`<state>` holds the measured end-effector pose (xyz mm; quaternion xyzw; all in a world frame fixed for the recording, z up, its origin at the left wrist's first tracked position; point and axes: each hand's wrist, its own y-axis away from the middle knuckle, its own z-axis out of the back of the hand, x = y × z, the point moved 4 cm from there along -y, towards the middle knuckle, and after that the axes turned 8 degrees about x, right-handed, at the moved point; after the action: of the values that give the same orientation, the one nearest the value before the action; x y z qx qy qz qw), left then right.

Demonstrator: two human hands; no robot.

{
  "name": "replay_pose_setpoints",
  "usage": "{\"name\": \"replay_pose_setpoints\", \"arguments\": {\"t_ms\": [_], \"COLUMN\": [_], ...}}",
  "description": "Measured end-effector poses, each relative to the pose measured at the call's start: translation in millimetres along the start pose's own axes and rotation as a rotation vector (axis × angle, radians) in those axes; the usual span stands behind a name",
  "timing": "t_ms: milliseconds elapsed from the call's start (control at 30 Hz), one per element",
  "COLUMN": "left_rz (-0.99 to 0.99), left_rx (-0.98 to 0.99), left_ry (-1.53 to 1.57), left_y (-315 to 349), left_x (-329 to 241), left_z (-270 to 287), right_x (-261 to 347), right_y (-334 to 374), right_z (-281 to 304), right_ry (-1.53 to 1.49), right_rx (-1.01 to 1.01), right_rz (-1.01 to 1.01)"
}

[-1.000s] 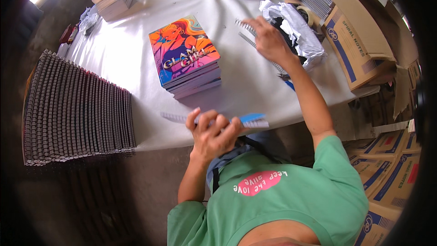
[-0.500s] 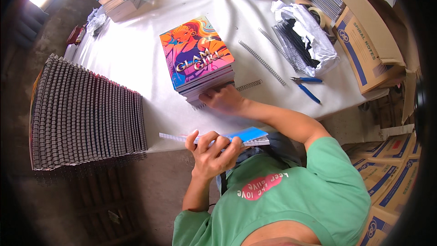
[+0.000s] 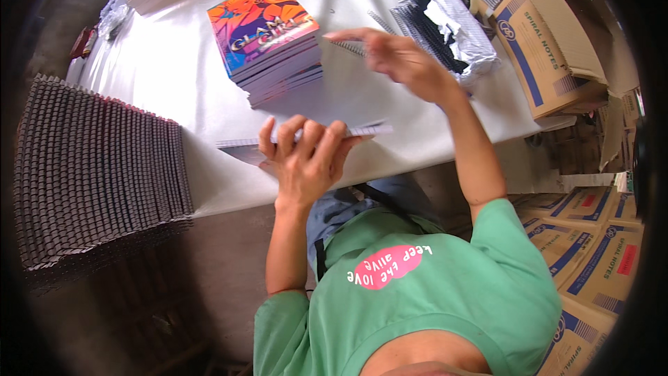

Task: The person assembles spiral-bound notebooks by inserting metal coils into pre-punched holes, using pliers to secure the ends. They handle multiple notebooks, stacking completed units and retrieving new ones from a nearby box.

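My left hand grips a thin notebook at the table's front edge, its fingers curled over the long edge. The notebook is tilted, with pages and a strip of its face showing. My right hand, slightly blurred, is raised to the right of a notebook stack, index finger stretched out to the left. Close by that finger is a metal wire coil; whether they touch I cannot tell. The stack has a bright orange, purple and blue illustrated cover on top.
Many wire-bound notebooks stand packed at the left. Another coil lies near a white wrapper holding dark coils. An open cardboard box stands at the right, with a tape roll near it. More cartons fill the lower right.
My right hand has left the base of the notebook stack, moving up and right. My left hand has turned the notebook, so its blue face no longer shows. The whole view has shifted.
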<state>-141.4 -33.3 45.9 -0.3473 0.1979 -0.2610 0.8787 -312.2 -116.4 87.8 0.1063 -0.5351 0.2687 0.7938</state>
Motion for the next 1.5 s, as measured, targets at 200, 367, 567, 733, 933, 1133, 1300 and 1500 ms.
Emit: {"name": "replay_pose_setpoints", "arguments": {"t_ms": [200,367,567,733,933,1133,1300,1500], "left_rz": [0.138,0.237,0.258,0.263,0.246,0.264,0.250,0.221], "left_rx": [-0.005,-0.176,-0.154,-0.093,-0.006,0.046,0.043,0.048], "left_ry": [-0.019,-0.067,-0.057,-0.087,-0.124,-0.091,-0.059,-0.159], "left_y": [0,1,-2,-7,-4,-13,-10,-11], "left_x": [-13,-26,-29,-27,-26,-30,-28,-28], "left_z": [-11,-23,-24,-25,-22,-16,-15,-9], "right_x": [13,10,6,11,0,8,14,14], "right_y": [82,84,80,78,64,60,63,69], "right_z": [14,-8,-12,-10,-4,12,9,5], "right_ry": [0.283,0.205,0.252,0.261,0.081,0.167,0.211,0.128], "right_rx": [-0.128,-0.262,-0.292,-0.289,-0.102,0.085,0.160,0.235], "right_rz": [0.012,0.065,0.146,0.169,0.176,0.305,0.344,0.199]}}
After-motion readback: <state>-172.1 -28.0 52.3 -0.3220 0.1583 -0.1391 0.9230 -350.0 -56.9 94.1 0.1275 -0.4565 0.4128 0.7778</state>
